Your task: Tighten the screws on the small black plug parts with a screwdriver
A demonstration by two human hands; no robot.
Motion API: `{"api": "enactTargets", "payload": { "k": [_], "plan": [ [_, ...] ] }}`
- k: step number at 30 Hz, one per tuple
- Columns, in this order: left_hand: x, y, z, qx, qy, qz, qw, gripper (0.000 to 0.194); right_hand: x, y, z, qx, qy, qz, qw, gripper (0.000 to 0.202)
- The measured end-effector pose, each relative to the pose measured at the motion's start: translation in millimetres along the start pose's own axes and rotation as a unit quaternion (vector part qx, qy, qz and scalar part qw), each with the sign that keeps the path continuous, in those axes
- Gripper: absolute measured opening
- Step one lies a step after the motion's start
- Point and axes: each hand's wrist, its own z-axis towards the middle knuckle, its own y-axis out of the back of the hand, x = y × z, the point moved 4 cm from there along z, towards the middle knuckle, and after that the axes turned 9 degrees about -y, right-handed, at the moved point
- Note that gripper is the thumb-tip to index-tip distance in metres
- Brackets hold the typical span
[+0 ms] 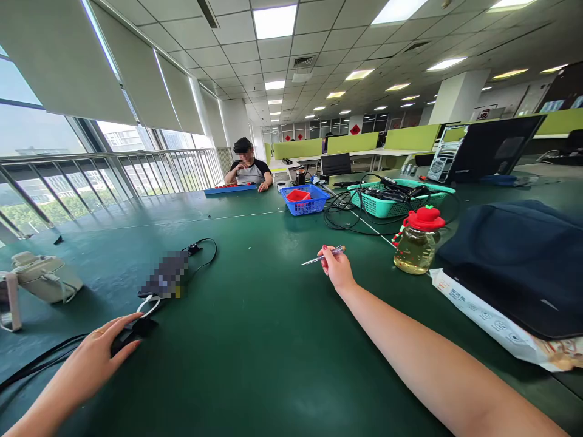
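Note:
A pen (314,258) with a silver tip is pinched in my right hand (336,267), held over the green table (255,364) with its tip pointing left. My left hand (98,352) lies at the lower left, fingers stretched out and thumb apart, resting against a black connector block (136,331) that it partly covers. Just beyond those fingertips is a dark flat device (164,274), blurred out in the picture. A white cable (150,304) loops from its near end, and a thin black cable (213,252) curls at its far end.
At left stands a beige container (45,278). On the right are a red-lidded jar (415,246), a dark blue bag (519,249) and a white package (483,312). Farther back sit a blue basket (304,205), a green basket of cables (387,206) and a seated person (248,170).

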Motion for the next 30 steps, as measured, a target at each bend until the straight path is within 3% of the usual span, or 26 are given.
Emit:
{"api": "enactTargets", "payload": {
  "k": [5,9,14,17,24,30],
  "plan": [
    [24.1,-11.6,-20.5,0.01,0.045,0.037,0.998,0.039,0.5,-1.7,-2.7,0.008,-0.008,0.006,1.0,0.047],
    [34.8,-17.4,-25.6,0.032,0.096,0.028,0.995,0.054,0.1,-1.9,-3.4,0.006,-0.009,0.004,1.0,0.048],
    [14.3,6.6,-19.0,0.004,0.178,-0.016,0.984,0.061,-0.8,-1.2,-3.3,0.003,-0.007,0.004,1.0,0.048],
    [-5.8,17.9,-8.7,-0.013,0.164,-0.068,0.984,0.056,-0.6,-1.5,-3.5,0.008,-0.008,0.007,1.0,0.049],
    [-18.1,9.8,11.3,-0.022,0.135,-0.183,0.974,0.064,-0.9,-2.0,-3.9,0.012,-0.011,0.013,1.0,0.05],
    [-18.5,8.0,12.9,-0.01,0.145,-0.155,0.977,0.065,-5.1,-0.4,-0.8,0.015,-0.012,-0.001,1.0,0.05]
  ]
}}
